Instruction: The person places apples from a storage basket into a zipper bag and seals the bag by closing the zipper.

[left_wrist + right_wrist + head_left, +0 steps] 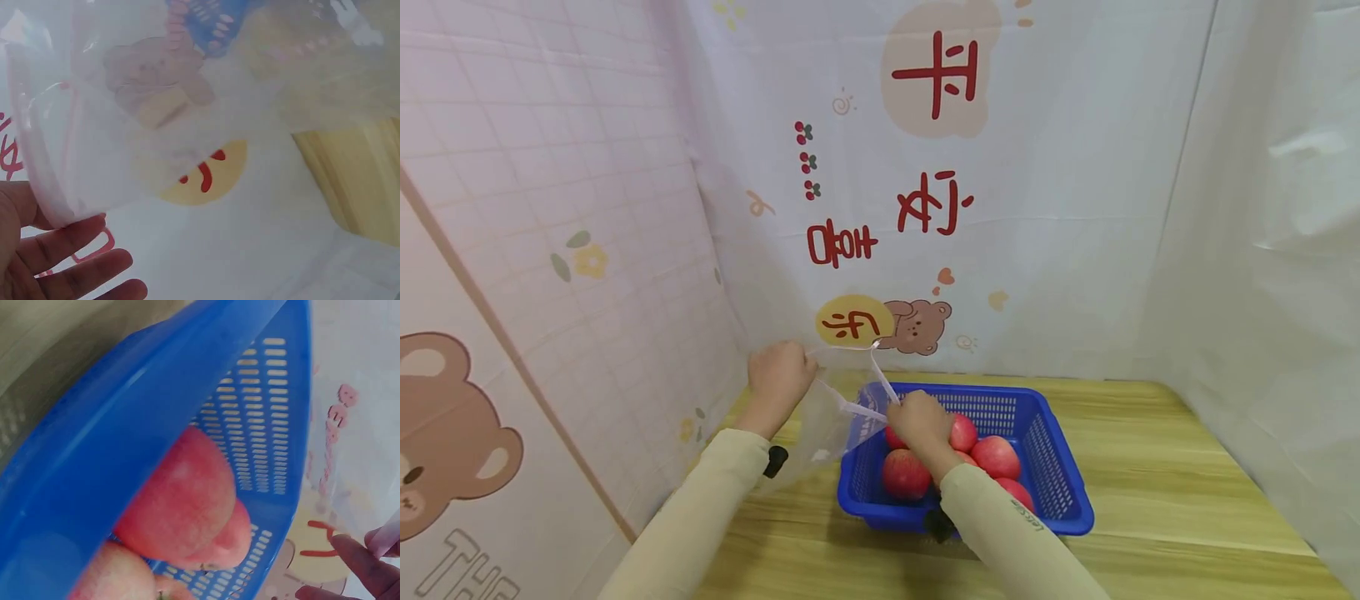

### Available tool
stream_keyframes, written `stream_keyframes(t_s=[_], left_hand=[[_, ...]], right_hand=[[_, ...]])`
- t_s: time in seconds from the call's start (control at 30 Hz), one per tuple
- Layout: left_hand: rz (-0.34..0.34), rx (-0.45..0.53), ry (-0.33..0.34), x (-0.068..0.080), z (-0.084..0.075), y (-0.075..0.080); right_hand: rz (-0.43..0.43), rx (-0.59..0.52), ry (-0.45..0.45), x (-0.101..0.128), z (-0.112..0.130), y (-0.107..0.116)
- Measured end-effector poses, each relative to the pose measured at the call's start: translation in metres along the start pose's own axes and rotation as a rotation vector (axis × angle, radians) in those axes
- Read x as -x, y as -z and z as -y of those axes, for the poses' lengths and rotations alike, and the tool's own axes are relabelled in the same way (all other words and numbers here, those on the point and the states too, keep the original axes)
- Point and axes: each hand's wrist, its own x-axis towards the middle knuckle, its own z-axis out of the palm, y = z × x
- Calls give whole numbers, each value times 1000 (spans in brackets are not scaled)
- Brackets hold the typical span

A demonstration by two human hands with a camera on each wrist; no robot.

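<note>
A clear plastic bag (pixel 831 421) with printed lettering and a pale pink-white edge is stretched between my hands, its mouth spread apart. My left hand (pixel 778 379) pinches one side of the mouth between thumb and forefinger, the other fingers spread in the left wrist view. The opposite edge is pinched by my right hand (pixel 920 421), held over the left part of a blue plastic basket (pixel 1066 467). Inside the basket lie several red apples (pixel 906 475), some hidden behind the right hand and forearm. In the right wrist view the fingers (pixel 369 569) hold the bag's edge.
The basket stands on a wood-grain table (pixel 1150 467). Printed white cloth (pixel 1075 208) with red characters and bears hangs behind, with more cloth at both sides. Each wrist carries a dark strap (pixel 776 461).
</note>
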Motion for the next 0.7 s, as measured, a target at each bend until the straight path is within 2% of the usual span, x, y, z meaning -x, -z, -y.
stream_keyframes(t_s=[0.13,0.23,0.3,0.43,0.5,0.53,0.6,0.7], left_hand=[[50,16,-14,6,0,-3],[120,95,11,12,-4,-8],[191,202,33,17,-7,-12],[391,535,64,24,-13,-16],[459,653,67,27,-13,-18],[476,682,64,28,-13,-18],[463,655,53,30,-10,-18],[400,539,34,29,-3,-14]], right_hand=[[-22,-53,61,3,6,-1],[-65,-80,96,6,12,-3],[-97,-79,106,6,14,-5],[-136,-64,102,6,13,-8],[-141,-62,97,5,13,-8],[-142,-59,95,5,12,-8],[-139,-52,92,5,11,-7],[-133,-50,96,5,10,-6]])
